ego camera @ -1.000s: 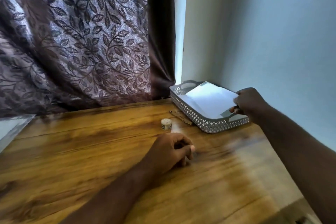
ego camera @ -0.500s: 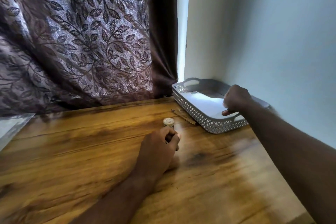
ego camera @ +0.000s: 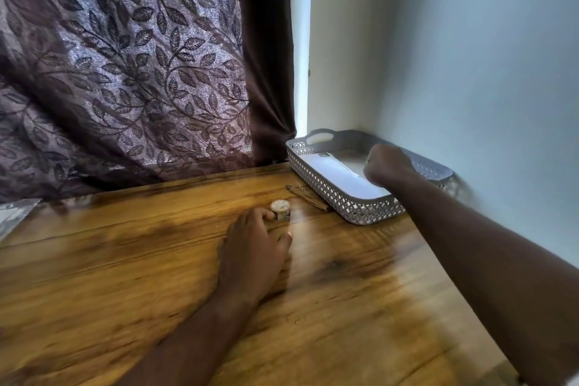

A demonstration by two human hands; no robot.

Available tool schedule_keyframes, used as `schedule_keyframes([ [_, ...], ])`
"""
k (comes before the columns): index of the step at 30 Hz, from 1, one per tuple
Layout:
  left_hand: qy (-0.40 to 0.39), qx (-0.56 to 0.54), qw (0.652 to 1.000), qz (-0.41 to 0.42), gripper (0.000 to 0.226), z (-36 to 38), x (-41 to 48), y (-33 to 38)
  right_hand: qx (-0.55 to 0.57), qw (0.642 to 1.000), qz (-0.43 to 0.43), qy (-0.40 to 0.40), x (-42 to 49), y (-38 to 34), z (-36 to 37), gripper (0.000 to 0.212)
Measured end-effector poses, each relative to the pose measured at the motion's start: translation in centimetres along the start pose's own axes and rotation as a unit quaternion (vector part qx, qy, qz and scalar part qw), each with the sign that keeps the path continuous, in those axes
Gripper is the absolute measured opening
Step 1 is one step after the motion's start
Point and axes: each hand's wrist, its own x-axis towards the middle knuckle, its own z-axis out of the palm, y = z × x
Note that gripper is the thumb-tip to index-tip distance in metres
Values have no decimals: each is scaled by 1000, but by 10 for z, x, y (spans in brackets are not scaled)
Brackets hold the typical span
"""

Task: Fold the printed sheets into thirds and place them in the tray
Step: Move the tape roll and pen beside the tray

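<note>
Tray [ego camera: 332, 195]: grey, with lattice walls and a cut-out handle at each end. It sits on the far right corner of the wooden table [ego camera: 125, 291], its long far side close against the pale wall [ego camera: 470, 72].
Folded sheet [ego camera: 336, 173]: white paper lying flat inside the tray on its floor. A small printed mark shows near the tray's far end.
Right hand [ego camera: 388, 166]: over the tray, above the near half of the sheet, with the back of the hand turned up and the forearm crossing the tray's near end.
Right fingers: they point down into the tray, hidden behind the knuckles and blurred. I cannot tell whether they grip the paper, touch it or are clear of it.
Left hand [ego camera: 254, 247]: palm down on the table, to the left of the tray and nearer the person.
Left fingers: stretched out loosely and grasping nothing. One fingertip is right at the side of the small jar [ego camera: 280, 209].
Small jar: round, pale lid, upright, standing left of the tray's near end and apart from it.
Thin stick [ego camera: 308, 196]: lies on the table just beside the tray's left wall, running roughly along it.
Curtain [ego camera: 125, 72]: purple, leaf-patterned, hanging behind the table to the left of the tray. Its dark edge comes down near the tray's far handle.
Pale shiny object [ego camera: 15, 213]: far left of the tray at the table's edge, too cropped to identify.
</note>
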Motion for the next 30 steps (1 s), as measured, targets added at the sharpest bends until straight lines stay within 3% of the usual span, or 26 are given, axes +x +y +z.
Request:
schedule_keyframes([
  [3,-25,25,999,-13,54,5,5,0,113,985,-76,103,-18,-16,-7,17],
  [6,-48,57,997,-23,67,12,13,3,183,940,-206,199,-62,-39,3,11],
  [8,-40,56,997,-19,73,16,19,3,182,930,-273,164,-85,-51,21,11],
  [10,-34,42,998,-19,81,19,25,1,146,944,-284,81,-94,-58,40,20],
  [14,-15,51,998,-17,86,26,41,-2,-29,957,-287,-21,-86,-66,71,53],
  [18,-2,83,997,8,83,34,54,-1,-76,960,-270,-2,-76,-70,83,41],
  [24,-3,138,990,28,51,35,60,-8,-120,959,-255,5,-69,-84,81,31],
  [30,32,3,999,-19,42,29,59,-8,-127,955,-267,17,-84,-81,74,24],
])
